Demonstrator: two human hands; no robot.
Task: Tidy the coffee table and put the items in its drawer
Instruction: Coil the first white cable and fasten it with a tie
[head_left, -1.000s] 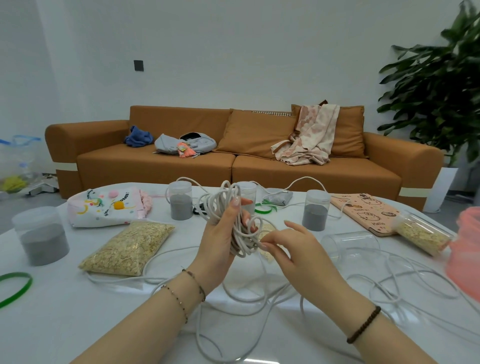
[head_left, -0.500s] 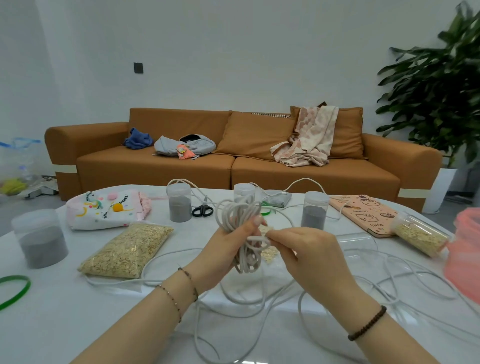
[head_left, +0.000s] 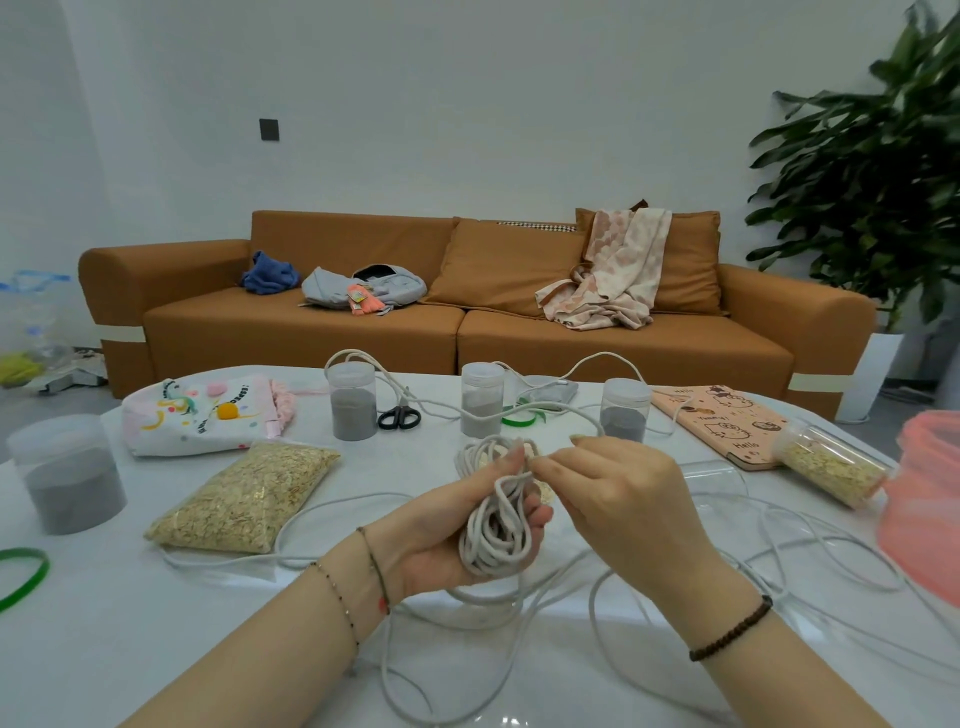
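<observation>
White tabletop (head_left: 156, 649) below, left hand (head_left: 441, 535) grips a bunched off-white cord coil (head_left: 493, 535), right hand (head_left: 623, 499) pinches its strand.

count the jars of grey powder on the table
4 grey-powder jars: large one far left, one left of the scissors, one right of them, one beside the pink notebook.

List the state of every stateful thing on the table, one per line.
cord, part coiled, rest loose across table
left hand, grips the coil
right hand, fingers pinch a strand at coil top
scissors, closed, flat
oat bag, lying flat
oat jar, on its side
large grey-powder jar, upright, lid on
notebook, closed
</observation>
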